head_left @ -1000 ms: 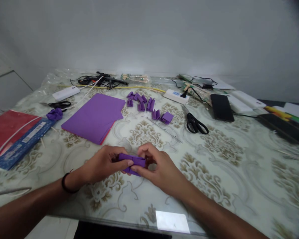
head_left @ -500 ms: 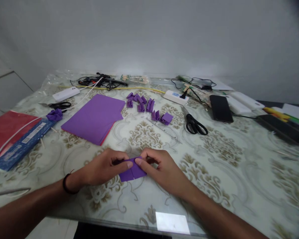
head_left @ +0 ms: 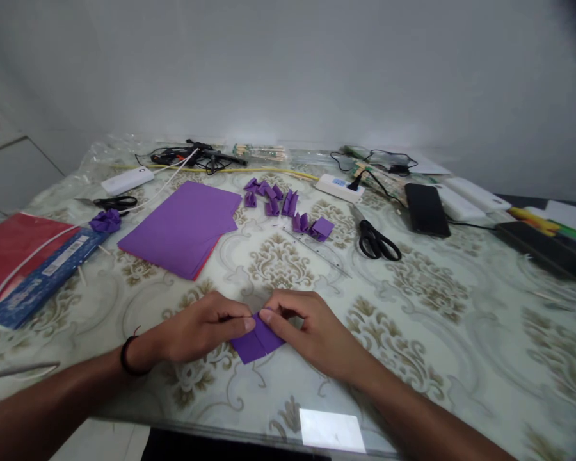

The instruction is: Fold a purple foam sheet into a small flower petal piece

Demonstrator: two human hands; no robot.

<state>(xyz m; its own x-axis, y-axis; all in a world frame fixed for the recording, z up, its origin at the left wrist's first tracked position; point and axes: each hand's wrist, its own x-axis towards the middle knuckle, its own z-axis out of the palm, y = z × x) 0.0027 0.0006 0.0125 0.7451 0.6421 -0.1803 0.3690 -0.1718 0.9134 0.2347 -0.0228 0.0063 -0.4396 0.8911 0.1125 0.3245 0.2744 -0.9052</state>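
Observation:
A small folded piece of purple paper [head_left: 255,342] is pinched between both hands over the near part of the table. My left hand [head_left: 210,328] grips its upper left edge, thumb on top. My right hand [head_left: 303,326] holds the upper right part in the same way, the two thumbs close together. A crease or seam runs down the paper's middle; the fingers hide its far edge. Beyond the hands lie several folded purple paper pieces [head_left: 272,206]. A stack of purple sheets [head_left: 180,227], with red showing beneath, rests to the left.
Black-handled scissors [head_left: 377,243] and a clear ruler [head_left: 317,251] lie past my right hand. A phone [head_left: 426,209] and a white power strip [head_left: 339,187] are farther back. At left are a red and blue packet [head_left: 38,269], crumpled purple paper [head_left: 105,221] and more scissors [head_left: 115,203].
The purple paper has tilted, its lower edge now reaching slightly nearer to me. Both hands keep their pinch, with the thumbs shifted a little.

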